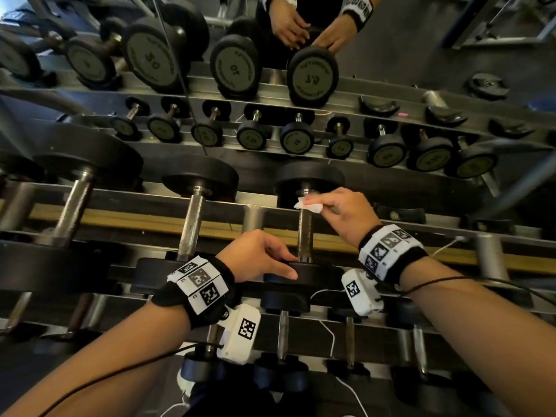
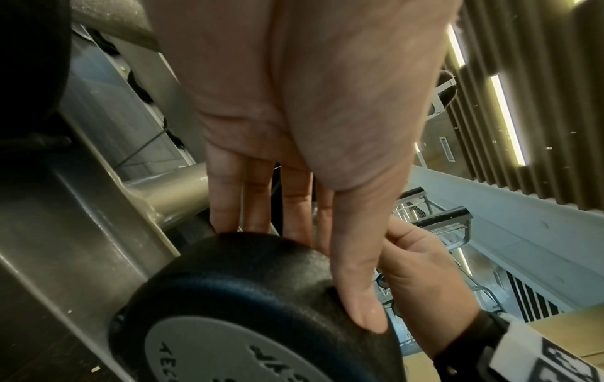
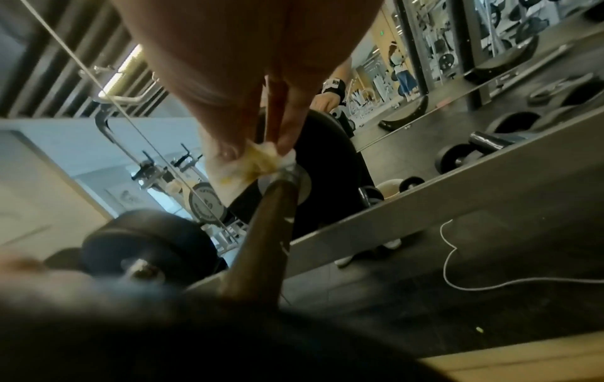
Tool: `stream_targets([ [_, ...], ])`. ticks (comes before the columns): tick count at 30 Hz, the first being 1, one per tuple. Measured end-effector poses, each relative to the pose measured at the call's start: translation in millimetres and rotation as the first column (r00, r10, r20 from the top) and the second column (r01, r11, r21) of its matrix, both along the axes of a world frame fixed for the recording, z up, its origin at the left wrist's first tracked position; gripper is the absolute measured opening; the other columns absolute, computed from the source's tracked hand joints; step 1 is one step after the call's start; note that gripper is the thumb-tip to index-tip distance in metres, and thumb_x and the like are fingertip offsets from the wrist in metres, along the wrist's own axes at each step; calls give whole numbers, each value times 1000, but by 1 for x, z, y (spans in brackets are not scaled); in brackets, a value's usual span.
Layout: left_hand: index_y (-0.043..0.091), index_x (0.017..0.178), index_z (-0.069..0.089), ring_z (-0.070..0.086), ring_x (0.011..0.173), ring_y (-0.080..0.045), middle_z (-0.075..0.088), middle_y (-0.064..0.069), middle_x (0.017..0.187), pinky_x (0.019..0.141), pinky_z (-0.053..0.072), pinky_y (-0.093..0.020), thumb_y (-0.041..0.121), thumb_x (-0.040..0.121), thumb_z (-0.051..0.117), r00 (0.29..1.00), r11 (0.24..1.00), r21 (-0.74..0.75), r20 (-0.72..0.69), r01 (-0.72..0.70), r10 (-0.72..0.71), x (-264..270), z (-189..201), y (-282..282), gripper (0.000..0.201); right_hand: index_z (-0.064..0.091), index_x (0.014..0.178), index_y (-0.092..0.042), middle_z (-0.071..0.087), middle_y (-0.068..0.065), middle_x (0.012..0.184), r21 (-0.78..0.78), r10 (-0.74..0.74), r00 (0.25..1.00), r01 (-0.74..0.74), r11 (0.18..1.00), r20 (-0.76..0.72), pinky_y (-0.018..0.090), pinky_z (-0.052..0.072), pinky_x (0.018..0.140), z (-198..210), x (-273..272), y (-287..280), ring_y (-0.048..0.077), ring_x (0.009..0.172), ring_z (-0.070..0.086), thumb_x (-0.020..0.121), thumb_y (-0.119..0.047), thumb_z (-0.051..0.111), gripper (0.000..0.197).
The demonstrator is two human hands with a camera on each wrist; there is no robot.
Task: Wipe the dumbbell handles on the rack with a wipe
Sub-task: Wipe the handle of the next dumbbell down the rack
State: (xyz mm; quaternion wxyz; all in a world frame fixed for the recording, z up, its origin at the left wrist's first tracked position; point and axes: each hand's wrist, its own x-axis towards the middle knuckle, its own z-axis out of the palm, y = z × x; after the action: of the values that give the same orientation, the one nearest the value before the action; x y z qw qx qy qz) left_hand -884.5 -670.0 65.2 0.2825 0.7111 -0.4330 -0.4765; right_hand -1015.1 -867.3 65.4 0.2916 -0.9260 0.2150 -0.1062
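Note:
A black dumbbell lies across the rack rails, its worn metal handle [image 1: 304, 233] [image 3: 261, 245] pointing away from me. My right hand [image 1: 313, 203] [image 3: 258, 152] pinches a crumpled white wipe [image 1: 308, 205] [image 3: 263, 162] against the far end of that handle, right by the far head [image 1: 310, 176]. My left hand [image 1: 290, 264] [image 2: 314, 274] holds the near head [image 1: 316, 273] [image 2: 245, 297]. Its fingers reach over the head's inner side and the thumb lies on the rim.
Two bigger dumbbells [image 1: 192, 218] [image 1: 72, 212] lie to the left on the same tier. Smaller ones [image 1: 282, 335] fill the tier below. An empty cradle [image 1: 400, 213] sits to the right. A mirror [image 1: 391, 40] behind reflects the rack and my hands. A white cable [image 1: 329, 335] hangs below.

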Motion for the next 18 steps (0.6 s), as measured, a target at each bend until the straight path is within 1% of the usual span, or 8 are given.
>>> stream_targets([
  [2, 35, 84, 76, 69, 84, -4, 74, 12, 87, 92, 55, -39, 36, 71, 84, 1000, 1000, -2, 0, -7, 7, 0, -1, 0, 16, 69, 114, -35, 59, -11, 105, -64, 42, 997, -46, 997, -61, 25, 42, 90, -6, 3, 3, 13, 96, 54, 91, -16, 59, 32],
  [4, 35, 84, 76, 69, 84, -5, 75, 11, 87, 92, 55, -39, 36, 70, 84, 1000, 1000, 1, -8, -15, 15, -1, -1, 0, 16, 69, 114, -38, 51, -6, 102, -17, 77, 989, -80, 997, -129, 22, 40, 89, -13, 0, 5, 12, 94, 51, 90, -20, 61, 31],
  [6, 33, 85, 77, 70, 86, -7, 75, 10, 88, 93, 55, -40, 35, 70, 85, 1000, 1000, 1, -20, -19, 19, -1, 0, 0, 17, 71, 111, -35, 49, -11, 94, 26, 145, 980, -143, 989, -139, 16, 39, 88, -14, -8, 5, 9, 90, 50, 89, -18, 64, 29],
  [9, 28, 87, 77, 70, 88, -11, 75, 6, 90, 94, 54, -42, 30, 71, 85, 1000, 1000, 3, -28, -12, 12, -1, 4, -2, 18, 75, 106, -30, 62, -17, 90, 100, 336, 925, -322, 941, -180, 3, 36, 85, -8, -16, 4, 7, 86, 59, 88, -15, 67, 25],
  [12, 28, 88, 76, 70, 88, -9, 76, 7, 90, 95, 54, -42, 27, 74, 83, 999, 1000, 8, -42, -14, 15, -3, 6, -1, 16, 75, 105, -31, 74, -11, 103, 344, 404, 868, -300, 890, -287, 18, 47, 93, -8, -29, 5, 0, 95, 66, 88, -18, 67, 22],
  [14, 30, 87, 76, 70, 89, -7, 75, 9, 91, 95, 53, -41, 28, 74, 83, 999, 1000, 1, -43, -26, 26, -4, 5, 1, 15, 77, 97, -27, 75, -6, 94, 444, 310, 912, -168, 880, -268, 28, 54, 88, -8, -38, 2, 5, 88, 68, 86, -17, 69, 17],
  [16, 30, 86, 76, 69, 91, -8, 75, 8, 92, 96, 53, -42, 30, 73, 83, 999, 1000, 2, -42, -27, 28, -3, 4, 2, 15, 76, 88, -26, 74, -1, 88, 492, 73, 985, 13, 871, -156, 33, 58, 81, -9, -41, -4, 13, 85, 70, 85, -12, 69, 15],
  [18, 29, 86, 76, 70, 91, -11, 75, 6, 92, 95, 53, -43, 31, 72, 84, 999, 999, 4, -42, -32, 33, -2, 3, 1, 16, 73, 84, -27, 73, 3, 91, 500, -207, 976, 212, 840, -65, 37, 60, 77, -11, -37, -12, 18, 86, 71, 85, -7, 68, 22],
])
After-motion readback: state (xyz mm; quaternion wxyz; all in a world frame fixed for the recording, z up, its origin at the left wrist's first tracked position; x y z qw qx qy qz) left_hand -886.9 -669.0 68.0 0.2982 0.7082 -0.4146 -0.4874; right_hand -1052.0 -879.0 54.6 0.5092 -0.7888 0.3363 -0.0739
